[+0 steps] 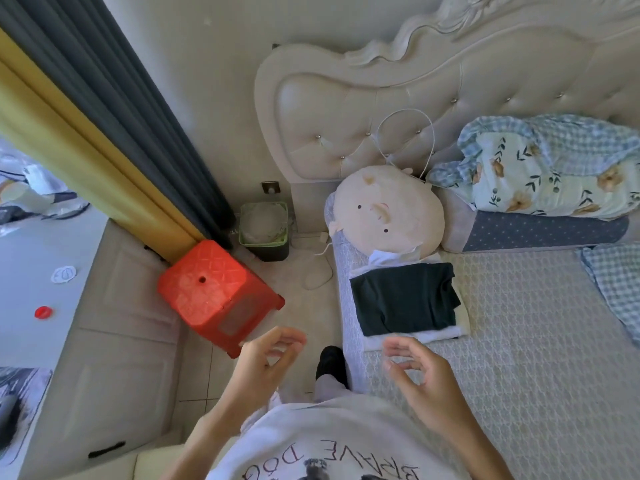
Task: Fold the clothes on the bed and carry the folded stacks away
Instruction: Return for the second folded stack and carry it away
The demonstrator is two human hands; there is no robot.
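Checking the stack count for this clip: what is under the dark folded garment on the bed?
Under the dark folded garment, white fabric shows along its near edge and a cream layer at its right. How many pieces lie beneath is covered.

A folded stack of dark and white clothes (405, 303) is laid on the patterned quilted bed (519, 341) near its left edge, just before a round cream plush pillow (388, 213). A red plastic stool (214, 292) is placed on the floor left of the bed, a green-rimmed bin (265, 230) behind it.
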